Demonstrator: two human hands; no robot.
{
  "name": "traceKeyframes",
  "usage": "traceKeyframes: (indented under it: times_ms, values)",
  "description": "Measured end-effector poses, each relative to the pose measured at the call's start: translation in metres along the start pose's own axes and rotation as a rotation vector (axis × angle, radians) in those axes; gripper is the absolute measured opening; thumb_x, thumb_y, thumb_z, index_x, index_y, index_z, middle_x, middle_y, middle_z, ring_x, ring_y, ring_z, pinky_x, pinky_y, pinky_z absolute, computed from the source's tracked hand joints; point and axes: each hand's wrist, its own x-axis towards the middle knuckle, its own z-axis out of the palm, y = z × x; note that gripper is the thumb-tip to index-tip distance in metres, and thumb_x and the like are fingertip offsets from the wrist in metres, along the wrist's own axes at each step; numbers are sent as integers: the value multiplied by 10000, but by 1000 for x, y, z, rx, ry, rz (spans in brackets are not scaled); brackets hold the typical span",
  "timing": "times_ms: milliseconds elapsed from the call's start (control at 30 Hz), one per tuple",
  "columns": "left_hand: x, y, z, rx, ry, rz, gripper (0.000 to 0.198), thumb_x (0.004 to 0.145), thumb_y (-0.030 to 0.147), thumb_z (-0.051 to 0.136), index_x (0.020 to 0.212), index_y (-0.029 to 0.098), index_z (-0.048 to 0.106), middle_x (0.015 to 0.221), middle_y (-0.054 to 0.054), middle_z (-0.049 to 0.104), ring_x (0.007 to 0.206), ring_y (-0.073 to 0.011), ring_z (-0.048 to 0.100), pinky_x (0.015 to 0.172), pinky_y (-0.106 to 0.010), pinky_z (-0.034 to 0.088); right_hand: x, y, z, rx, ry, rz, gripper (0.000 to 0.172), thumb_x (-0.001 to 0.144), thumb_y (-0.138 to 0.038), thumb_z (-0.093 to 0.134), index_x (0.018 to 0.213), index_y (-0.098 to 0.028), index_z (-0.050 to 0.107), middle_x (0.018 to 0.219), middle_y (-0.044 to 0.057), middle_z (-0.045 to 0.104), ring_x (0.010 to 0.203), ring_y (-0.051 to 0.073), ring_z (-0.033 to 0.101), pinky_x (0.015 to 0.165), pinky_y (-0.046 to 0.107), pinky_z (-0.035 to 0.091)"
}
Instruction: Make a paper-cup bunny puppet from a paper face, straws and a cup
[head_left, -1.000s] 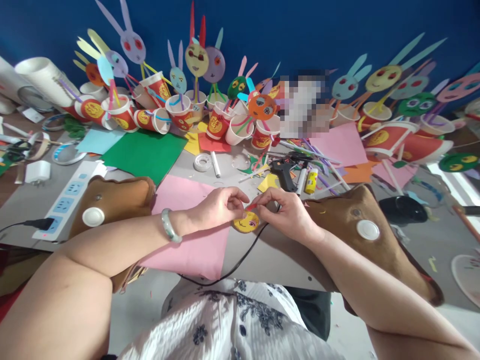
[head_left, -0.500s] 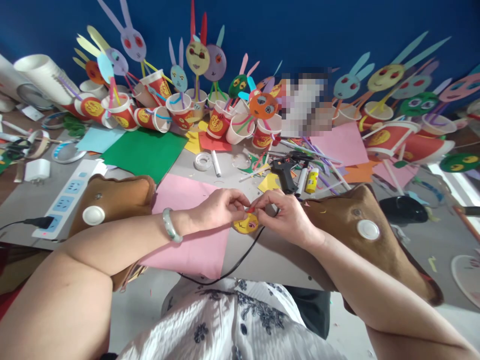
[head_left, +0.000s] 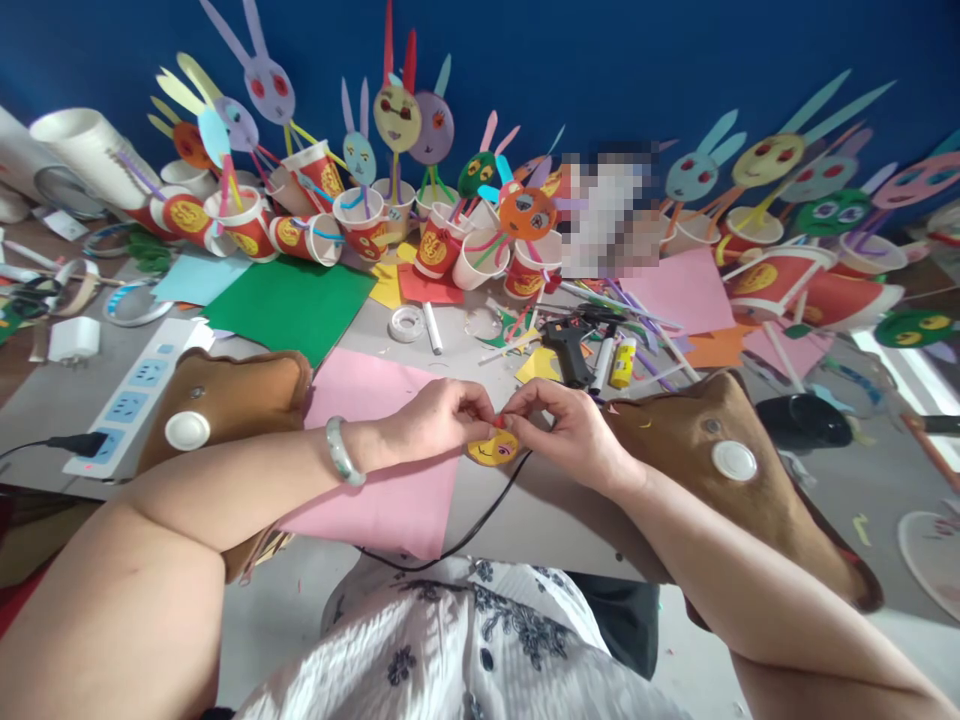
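Observation:
Over the table, my left hand (head_left: 457,412) and my right hand (head_left: 559,428) meet with their fingertips pinched together. Between them shows a tiny red piece (head_left: 499,422), perhaps paper; most of it is hidden by the fingers. Just beneath the fingertips lies a yellow paper disc (head_left: 493,449) with a drawn face, its upper part covered by my hands. A pink sheet (head_left: 382,490) stretches under my left wrist, and a black cable (head_left: 480,525) runs close below the disc.
Brown cushions (head_left: 727,470) flank my arms. Farther back lie a green sheet (head_left: 292,305), a black glue gun (head_left: 568,350) and a yellow glue stick (head_left: 623,362). Red paper cups (head_left: 439,245) with paper animal faces line the blue wall. A power strip (head_left: 135,395) sits left.
Both hands stay almost where they were, fingertips still together at the red piece. My right fingers have shifted slightly, and a little more of the disc's face shows.

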Motion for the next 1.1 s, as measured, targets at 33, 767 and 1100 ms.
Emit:
traceKeyframes:
  times_ms: [33,767,1100]
  values:
    - [0,0,0,-3,-4,-3,93,796,227,689,782,149,641,732,-15,634,676,-112,556,640,-244,446,0,1,0,26,0,19,54,822,-248,668,809,-205,639,690,-6,692,610,134,631,587,249,485]
    - [3,11,-6,-216,25,-95,104,780,159,716,829,122,634,758,7,611,692,-85,555,661,-228,457,2,4,2,61,-21,98,166,830,-298,633,713,-181,647,671,19,679,633,142,587,599,256,472]
    - [4,6,-4,-86,9,-25,99,823,207,665,772,125,640,705,13,580,666,-90,501,637,-234,413,2,4,3,73,-31,106,185,820,-321,649,701,-179,639,654,14,662,615,133,563,580,252,449]
